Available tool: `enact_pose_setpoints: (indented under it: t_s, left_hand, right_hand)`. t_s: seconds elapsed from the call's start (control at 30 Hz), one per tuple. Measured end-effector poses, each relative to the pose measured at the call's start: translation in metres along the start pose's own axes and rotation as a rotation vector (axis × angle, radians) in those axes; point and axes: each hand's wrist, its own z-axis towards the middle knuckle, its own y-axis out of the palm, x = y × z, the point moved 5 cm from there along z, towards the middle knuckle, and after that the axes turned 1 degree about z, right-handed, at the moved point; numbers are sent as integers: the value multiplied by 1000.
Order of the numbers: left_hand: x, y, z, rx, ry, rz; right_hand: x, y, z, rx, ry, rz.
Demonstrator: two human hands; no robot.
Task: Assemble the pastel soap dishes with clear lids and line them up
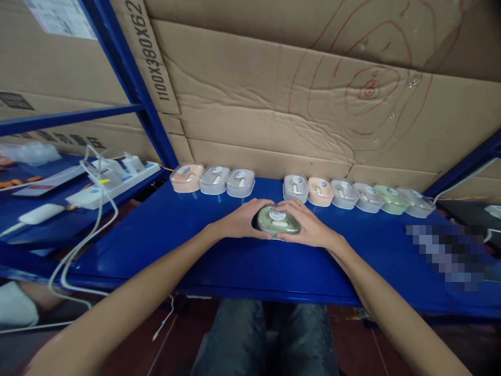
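A green box with a clear lid, a round white label and a pale latch-like piece on top [278,225] is held between my two hands over the blue tabletop. My left hand [245,219] grips its left side, fingers at the back and thumb along the front. On the opposite side my right hand [311,223] wraps round it in the same way. The box appears tilted, and whether it touches the tabletop I cannot tell. Behind my hands stand similar lidded boxes: a peach one [187,178] heads the left group, and another green one [390,199] is in the right group.
Blue metal shelving [129,230] carries everything, with a cardboard wall [250,68] behind. To the left are a white power strip [113,184] and dangling white cables [102,209]. A pixelated object [446,256] lies at the right. Part of another person's leg [39,295] shows lower left.
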Motion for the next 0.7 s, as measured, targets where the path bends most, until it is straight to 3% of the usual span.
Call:
enact_pose_setpoints:
  t_s: [0.33, 0.7]
  left_hand:
    - [-1, 5, -2, -17, -27, 25]
    - [-2, 0, -2, -7, -19, 13]
  right_hand:
    - [-4, 1, -1, -79, 47, -36]
    - [-6, 3, -3, -28, 35, -38]
